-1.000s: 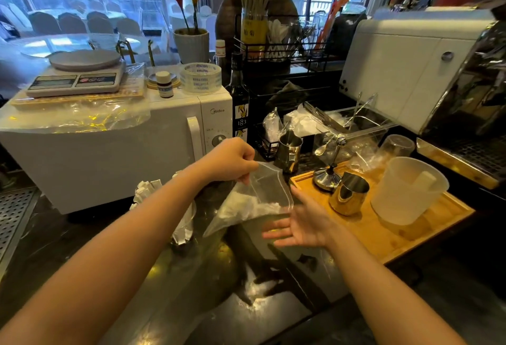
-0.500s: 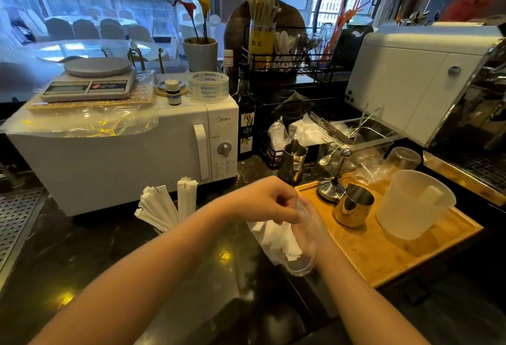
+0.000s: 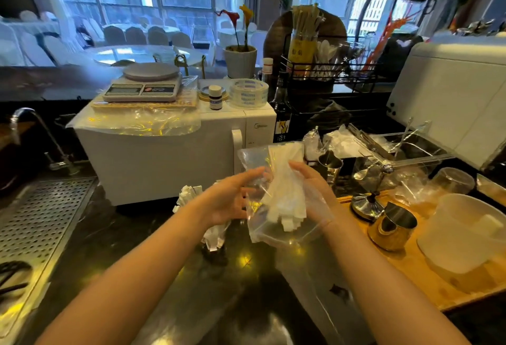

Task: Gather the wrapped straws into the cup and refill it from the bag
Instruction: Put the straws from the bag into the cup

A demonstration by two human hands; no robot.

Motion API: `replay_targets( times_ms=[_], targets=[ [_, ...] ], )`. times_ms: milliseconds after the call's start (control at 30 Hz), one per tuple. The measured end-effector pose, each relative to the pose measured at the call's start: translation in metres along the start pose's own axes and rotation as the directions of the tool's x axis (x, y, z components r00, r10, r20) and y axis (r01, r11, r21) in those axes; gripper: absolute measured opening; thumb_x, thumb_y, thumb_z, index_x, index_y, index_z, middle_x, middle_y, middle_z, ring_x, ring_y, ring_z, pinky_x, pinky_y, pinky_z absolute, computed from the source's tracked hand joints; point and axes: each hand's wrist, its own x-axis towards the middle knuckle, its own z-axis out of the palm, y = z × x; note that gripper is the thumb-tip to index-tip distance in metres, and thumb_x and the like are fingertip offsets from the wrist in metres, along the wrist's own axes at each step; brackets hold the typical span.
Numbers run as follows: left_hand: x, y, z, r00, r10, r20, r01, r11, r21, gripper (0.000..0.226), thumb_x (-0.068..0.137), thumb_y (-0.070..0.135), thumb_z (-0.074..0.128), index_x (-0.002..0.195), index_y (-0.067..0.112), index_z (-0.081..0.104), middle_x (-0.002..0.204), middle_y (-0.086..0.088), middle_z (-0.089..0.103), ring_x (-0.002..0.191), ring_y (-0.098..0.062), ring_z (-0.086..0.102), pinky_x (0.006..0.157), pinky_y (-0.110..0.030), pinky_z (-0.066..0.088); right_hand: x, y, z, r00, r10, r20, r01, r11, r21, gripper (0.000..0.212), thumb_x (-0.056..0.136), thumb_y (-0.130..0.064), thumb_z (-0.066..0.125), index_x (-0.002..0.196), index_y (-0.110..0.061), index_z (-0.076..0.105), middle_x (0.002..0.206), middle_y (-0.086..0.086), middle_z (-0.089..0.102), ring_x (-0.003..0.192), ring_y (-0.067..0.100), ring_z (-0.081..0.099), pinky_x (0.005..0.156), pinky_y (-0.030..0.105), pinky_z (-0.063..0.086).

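Observation:
A clear plastic bag point(image 3: 276, 224) of white wrapped straws point(image 3: 287, 194) stands upright between my hands above the dark counter. My left hand point(image 3: 230, 197) holds the bag's left side with its fingers spread on the plastic. My right hand point(image 3: 312, 188) presses the bag's right side, partly behind the film. Behind my left forearm stands the cup point(image 3: 215, 235) holding wrapped straws point(image 3: 189, 194); most of the cup is hidden.
A white microwave point(image 3: 169, 158) with a scale point(image 3: 145, 84) on top stands behind. On the right a wooden tray point(image 3: 427, 270) carries a steel jug point(image 3: 394, 227) and a white plastic pitcher point(image 3: 465, 238). A perforated drain grate point(image 3: 35, 224) lies at the left.
The bag has gone from hanging low and crumpled to upright and raised between both hands. My right hand moved onto its right side. The view tilted up.

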Motion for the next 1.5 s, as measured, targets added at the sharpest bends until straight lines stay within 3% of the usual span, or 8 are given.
replay_targets(
  times_ms=[67, 167, 400, 567, 667, 1067, 1233, 1500],
  targets=[
    [-0.004, 0.005, -0.005, 0.999, 0.019, 0.044, -0.016, 0.997, -0.071, 0.031, 0.077, 0.034, 0.056, 0.104, 0.02, 0.059, 0.091, -0.007, 0.063, 0.075, -0.019, 0.063, 0.069, -0.03, 0.055, 0.013, 0.002, 0.015, 0.998, 0.048, -0.026, -0.05, 0.998, -0.049, 0.022, 0.084, -0.025, 0.059, 0.091, -0.004, 0.06, 0.081, 0.014, 0.063, 0.074, 0.024, 0.063, 0.071, 0.038, 0.053],
    [-0.009, 0.016, -0.017, 0.993, 0.113, 0.036, -0.111, 0.993, -0.042, 0.018, 0.082, 0.019, 0.054, 0.1, 0.017, 0.058, 0.093, -0.006, 0.062, 0.083, -0.018, 0.062, 0.073, -0.028, 0.054, 0.032, 0.004, 0.033, 0.992, 0.119, -0.041, -0.122, 0.986, -0.109, 0.029, 0.096, -0.025, 0.042, 0.086, -0.003, 0.058, 0.077, 0.014, 0.062, 0.063, 0.022, 0.066, 0.058, 0.032, 0.057],
    [-0.024, 0.041, -0.046, 0.953, 0.27, -0.137, -0.247, 0.955, 0.164, 0.044, 0.087, -0.002, 0.05, 0.115, 0.031, 0.051, 0.095, -0.002, 0.064, 0.068, -0.01, 0.068, 0.051, -0.022, 0.057, 0.069, 0.003, 0.066, 1.0, -0.001, 0.014, 0.006, 0.952, -0.305, 0.037, 0.091, -0.01, 0.051, 0.127, 0.001, 0.049, 0.098, 0.015, 0.062, 0.098, 0.032, 0.06, 0.094, 0.05, 0.048],
    [-0.03, 0.046, -0.061, 0.892, 0.404, -0.202, -0.324, 0.885, 0.336, 0.053, 0.087, -0.003, 0.051, 0.116, 0.04, 0.043, 0.086, -0.001, 0.067, 0.065, -0.001, 0.069, 0.06, -0.017, 0.058, 0.086, 0.008, 0.083, 0.984, -0.12, 0.135, 0.168, 0.883, -0.437, 0.036, 0.091, -0.005, 0.051, 0.126, -0.01, 0.049, 0.095, 0.006, 0.063, 0.085, 0.02, 0.062, 0.075, 0.036, 0.054],
    [-0.031, 0.044, -0.07, 0.87, 0.422, -0.257, -0.324, 0.88, 0.346, 0.042, 0.087, 0.001, 0.053, 0.095, 0.042, 0.054, 0.08, 0.003, 0.066, 0.057, 0.003, 0.067, 0.054, -0.012, 0.055, 0.094, 0.016, 0.086, 0.971, -0.13, 0.203, 0.211, 0.865, -0.455, 0.029, 0.09, -0.002, 0.05, 0.117, -0.013, 0.053, 0.096, 0.004, 0.063, 0.086, 0.019, 0.062, 0.082, 0.037, 0.052],
    [-0.028, 0.016, -0.086, 0.84, 0.373, -0.393, -0.258, 0.914, 0.314, 0.048, 0.09, -0.002, 0.047, 0.132, 0.02, 0.045, 0.114, -0.008, 0.06, 0.105, -0.025, 0.059, 0.084, -0.027, 0.053, 0.11, 0.04, 0.071, 0.958, -0.086, 0.272, 0.223, 0.819, -0.528, 0.028, 0.089, -0.003, 0.053, 0.101, -0.028, 0.057, 0.1, -0.001, 0.064, 0.094, 0.015, 0.062, 0.086, 0.036, 0.051],
    [-0.025, 0.008, -0.089, 0.84, 0.367, -0.4, -0.254, 0.917, 0.307, 0.05, 0.089, -0.006, 0.044, 0.131, 0.023, 0.045, 0.111, -0.007, 0.062, 0.093, -0.015, 0.062, 0.082, -0.025, 0.052, 0.111, 0.041, 0.066, 0.951, -0.084, 0.298, 0.247, 0.786, -0.567, 0.034, 0.087, 0.001, 0.054, 0.106, -0.028, 0.058, 0.101, -0.002, 0.062, 0.094, 0.015, 0.061, 0.085, 0.034, 0.051],
    [-0.024, 0.005, -0.089, 0.825, 0.365, -0.431, -0.259, 0.922, 0.287, 0.046, 0.09, -0.006, 0.044, 0.133, 0.013, 0.045, 0.125, -0.015, 0.059, 0.111, -0.023, 0.057, 0.091, -0.026, 0.047, 0.108, 0.039, 0.064, 0.938, -0.104, 0.33, 0.294, 0.746, -0.598, 0.037, 0.087, -0.001, 0.056, 0.113, -0.026, 0.054, 0.103, -0.003, 0.061, 0.097, 0.011, 0.059, 0.093, 0.032, 0.048]
  ],
)
